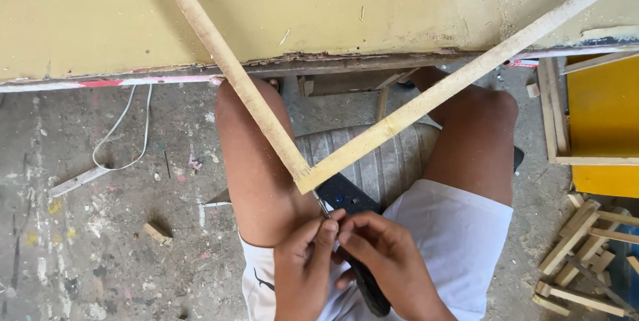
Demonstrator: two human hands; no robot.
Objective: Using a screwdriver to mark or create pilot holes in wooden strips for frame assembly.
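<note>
Two hands: left hand (303,264) and right hand (383,254) meet low in the view, fingertips together just below the corner of a wooden frame (305,178).
Left hand: fingers pinched on a thin metal pin (324,206), perhaps a nail or a narrow blade; the view is too small to tell which.
Right hand: thumb and forefinger closed beside the left fingertips, at the lower end of the same pin; the palm lies over a dark tool (359,274).
Metal pin: runs up from the fingertips to the underside of the frame corner and touches it.
Wooden frame: two pale strips joined in a V, the point toward the person; the left strip (226,61) rises toward the top left, the right strip (479,65) toward the top right, and both cross over the table edge.
Dark tool: black, long, lying on the lap between the thighs, with small blue spots on its upper part near the frame corner; its lower end shows under the right hand.
Person: seated on a ribbed stool (389,161), bare knees apart, in white shorts (459,241).
Table: yellowish top (86,15) with a worn edge, across the upper part of the view.
Floor: grey concrete (80,254), paint-flecked, with a white cable (126,138) and a small wood block (158,233) at left.
Right side: a yellow panel in a wooden border (602,121), and below it a heap of wood offcuts (586,254).
</note>
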